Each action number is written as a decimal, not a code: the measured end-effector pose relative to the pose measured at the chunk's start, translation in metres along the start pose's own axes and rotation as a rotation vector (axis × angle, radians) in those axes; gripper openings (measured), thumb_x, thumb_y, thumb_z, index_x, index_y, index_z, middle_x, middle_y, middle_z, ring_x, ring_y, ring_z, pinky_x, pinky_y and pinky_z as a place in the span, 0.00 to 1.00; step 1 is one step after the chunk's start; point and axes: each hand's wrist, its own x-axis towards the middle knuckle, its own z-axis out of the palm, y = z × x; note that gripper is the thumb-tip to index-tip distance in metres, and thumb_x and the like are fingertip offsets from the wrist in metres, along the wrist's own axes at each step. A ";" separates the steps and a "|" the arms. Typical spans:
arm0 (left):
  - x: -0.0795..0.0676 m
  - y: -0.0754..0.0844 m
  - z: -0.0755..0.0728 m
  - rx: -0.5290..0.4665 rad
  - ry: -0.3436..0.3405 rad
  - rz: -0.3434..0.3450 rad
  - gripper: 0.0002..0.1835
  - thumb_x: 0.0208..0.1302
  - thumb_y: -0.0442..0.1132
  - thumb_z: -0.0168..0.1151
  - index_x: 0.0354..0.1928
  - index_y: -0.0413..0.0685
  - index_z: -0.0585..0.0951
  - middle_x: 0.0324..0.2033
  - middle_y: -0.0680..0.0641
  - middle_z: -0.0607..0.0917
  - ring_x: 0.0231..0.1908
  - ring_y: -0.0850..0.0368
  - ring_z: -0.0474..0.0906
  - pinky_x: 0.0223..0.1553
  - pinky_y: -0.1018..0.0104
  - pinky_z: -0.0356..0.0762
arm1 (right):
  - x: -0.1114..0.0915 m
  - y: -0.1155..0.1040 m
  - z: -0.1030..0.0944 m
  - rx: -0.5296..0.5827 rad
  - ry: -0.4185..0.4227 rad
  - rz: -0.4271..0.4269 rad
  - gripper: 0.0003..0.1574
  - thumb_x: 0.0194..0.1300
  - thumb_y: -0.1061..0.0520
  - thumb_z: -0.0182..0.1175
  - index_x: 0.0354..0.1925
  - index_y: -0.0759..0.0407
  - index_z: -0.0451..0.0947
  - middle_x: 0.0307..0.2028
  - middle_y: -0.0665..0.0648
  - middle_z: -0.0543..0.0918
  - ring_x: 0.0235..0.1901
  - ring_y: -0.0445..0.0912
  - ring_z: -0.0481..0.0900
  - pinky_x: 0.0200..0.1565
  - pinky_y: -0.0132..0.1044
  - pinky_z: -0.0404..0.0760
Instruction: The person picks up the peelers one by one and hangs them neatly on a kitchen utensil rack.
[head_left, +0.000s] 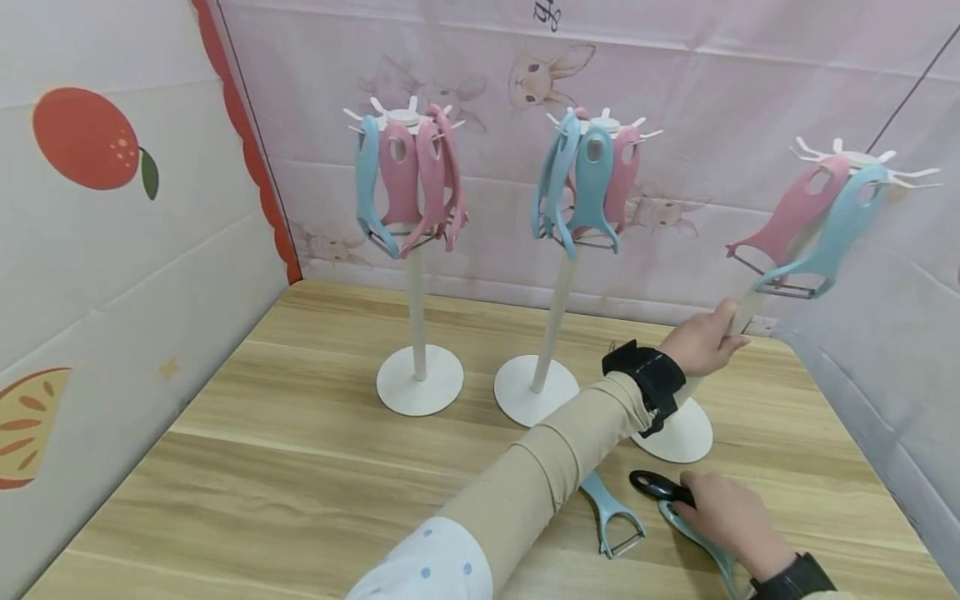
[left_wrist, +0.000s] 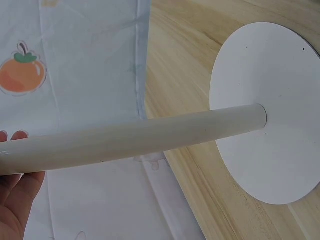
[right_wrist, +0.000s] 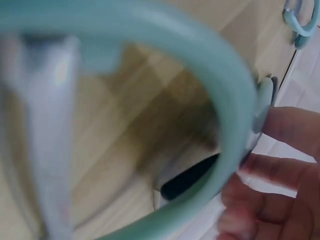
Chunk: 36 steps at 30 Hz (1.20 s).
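My left hand grips the white pole of the right-hand display stand, which leans over to the right. A pink peeler and a light blue peeler hang from that stand's hooks. Low at the right, my right hand pinches another light blue peeler by its handle, its head close to the wrist camera. Under those fingers lies a black handle; the rest of that tool is hidden. Left of this hand, one more light blue peeler lies on the table, partly behind my left forearm.
Two more white stands, one at the left and one in the middle, stand upright with several pink and blue peelers on their hooks. Printed cloth walls enclose the wooden table. My left forearm crosses before the middle stand's base.
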 end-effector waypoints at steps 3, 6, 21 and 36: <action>0.000 0.000 0.001 0.003 0.002 0.001 0.19 0.67 0.43 0.49 0.55 0.46 0.59 0.35 0.50 0.77 0.31 0.64 0.72 0.33 0.77 0.69 | 0.002 -0.002 0.001 -0.022 0.039 -0.015 0.16 0.50 0.55 0.67 0.18 0.54 0.68 0.15 0.49 0.64 0.16 0.42 0.61 0.17 0.34 0.58; 0.000 0.000 0.002 0.002 0.001 0.002 0.18 0.67 0.43 0.49 0.54 0.46 0.60 0.34 0.50 0.76 0.30 0.64 0.72 0.32 0.77 0.68 | 0.003 -0.003 0.000 -0.033 0.060 -0.020 0.17 0.48 0.55 0.68 0.17 0.54 0.68 0.16 0.49 0.65 0.17 0.42 0.61 0.17 0.35 0.60; 0.001 -0.001 0.003 -0.008 0.002 0.027 0.18 0.67 0.42 0.50 0.54 0.44 0.60 0.33 0.51 0.74 0.30 0.64 0.71 0.32 0.77 0.67 | -0.009 0.003 -0.019 0.038 0.229 -0.009 0.12 0.49 0.60 0.67 0.21 0.57 0.72 0.19 0.50 0.67 0.17 0.43 0.64 0.17 0.36 0.63; 0.000 -0.002 0.000 -0.006 -0.001 0.008 0.14 0.67 0.42 0.50 0.49 0.46 0.61 0.29 0.52 0.73 0.28 0.63 0.72 0.28 0.76 0.68 | -0.020 0.027 -0.079 0.124 0.658 -0.033 0.12 0.54 0.61 0.63 0.28 0.73 0.76 0.19 0.64 0.78 0.13 0.46 0.68 0.16 0.35 0.63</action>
